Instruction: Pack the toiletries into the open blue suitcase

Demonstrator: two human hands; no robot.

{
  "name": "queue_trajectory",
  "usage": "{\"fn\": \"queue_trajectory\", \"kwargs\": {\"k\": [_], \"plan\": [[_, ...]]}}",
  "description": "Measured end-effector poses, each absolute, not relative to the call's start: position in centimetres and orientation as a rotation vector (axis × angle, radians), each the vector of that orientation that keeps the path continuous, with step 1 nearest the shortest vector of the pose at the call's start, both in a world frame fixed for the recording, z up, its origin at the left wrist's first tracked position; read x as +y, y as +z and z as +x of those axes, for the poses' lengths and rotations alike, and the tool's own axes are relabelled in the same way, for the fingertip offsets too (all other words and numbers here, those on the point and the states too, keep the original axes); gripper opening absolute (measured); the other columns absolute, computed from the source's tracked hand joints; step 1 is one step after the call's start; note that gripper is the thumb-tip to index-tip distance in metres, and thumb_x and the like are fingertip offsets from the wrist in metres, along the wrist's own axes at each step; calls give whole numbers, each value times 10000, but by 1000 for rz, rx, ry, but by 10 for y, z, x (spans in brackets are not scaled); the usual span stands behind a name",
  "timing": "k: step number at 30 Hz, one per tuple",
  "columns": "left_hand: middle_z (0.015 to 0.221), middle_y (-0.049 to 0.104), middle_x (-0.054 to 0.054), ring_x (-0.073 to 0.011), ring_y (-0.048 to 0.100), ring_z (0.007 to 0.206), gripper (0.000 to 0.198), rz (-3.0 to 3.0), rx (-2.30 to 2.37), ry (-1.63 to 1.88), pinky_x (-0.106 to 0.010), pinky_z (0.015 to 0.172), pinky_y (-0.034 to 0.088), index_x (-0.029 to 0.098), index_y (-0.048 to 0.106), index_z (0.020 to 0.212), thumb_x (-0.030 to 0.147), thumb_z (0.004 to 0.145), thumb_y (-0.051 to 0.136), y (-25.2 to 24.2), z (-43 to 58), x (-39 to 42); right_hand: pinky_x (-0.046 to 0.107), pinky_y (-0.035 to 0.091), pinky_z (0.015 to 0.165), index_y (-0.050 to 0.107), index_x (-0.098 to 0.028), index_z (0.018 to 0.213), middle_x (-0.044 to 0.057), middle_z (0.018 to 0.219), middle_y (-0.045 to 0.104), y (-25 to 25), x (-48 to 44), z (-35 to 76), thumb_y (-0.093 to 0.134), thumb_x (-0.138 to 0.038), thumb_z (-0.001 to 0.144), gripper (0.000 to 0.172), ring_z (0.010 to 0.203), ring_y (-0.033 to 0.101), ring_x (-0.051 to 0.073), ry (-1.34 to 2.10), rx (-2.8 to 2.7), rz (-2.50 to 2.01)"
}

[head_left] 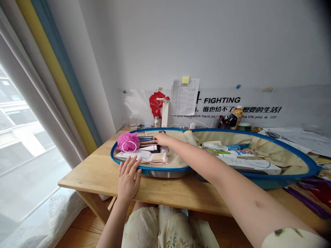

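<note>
An open suitcase with blue edging lies on the wooden table, its beige-lined left half (178, 160) before me. My left hand (129, 175) rests at the near rim with fingers spread, the tips touching a clear plastic pack (134, 155). Deeper in, my right hand (161, 138) has its fingers curled down at some flat dark packets (146, 138); what they grip is hidden. A pink bath pouf (128, 142) sits at the left end. Between the hands lie a white tube (150, 148) with a black cap and a pack of cotton swabs (158, 157).
The suitcase's right half (292, 162) holds a white box (248, 164), a toothpaste box (241, 153) and tubes. Behind stand a white desk lamp (164, 112), a metal bottle (156, 122) and a yellow bottle (236, 116). Papers (300, 137) lie at the right.
</note>
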State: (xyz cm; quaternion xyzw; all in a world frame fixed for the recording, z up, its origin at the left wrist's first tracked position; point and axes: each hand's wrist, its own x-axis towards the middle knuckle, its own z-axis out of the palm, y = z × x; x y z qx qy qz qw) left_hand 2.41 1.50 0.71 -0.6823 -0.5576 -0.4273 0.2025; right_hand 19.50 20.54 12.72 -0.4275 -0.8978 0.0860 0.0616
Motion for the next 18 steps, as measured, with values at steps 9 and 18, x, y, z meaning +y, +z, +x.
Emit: {"fn": "queue_trajectory", "kwargs": {"k": [9, 18], "plan": [[1417, 577, -76, -245, 429, 1397, 396, -1909, -1566, -1197, -457, 1192, 226, 253, 580, 1343, 301, 990, 407, 6, 24, 15, 267, 478, 896, 662, -220, 1178, 52, 1194, 702, 182, 224, 288, 528, -323, 898, 327, 1039, 652, 185, 243, -2496, -1457], [1405, 588, -69, -250, 442, 1386, 415, -1906, -1567, -1236, -460, 1197, 216, 281, 570, 1364, 302, 985, 404, 6, 23, 16, 285, 519, 767, 688, -155, 993, 88, 973, 714, 172, 197, 450, 647, -308, 860, 207, 822, 664, 154, 553, -2494, -2006]]}}
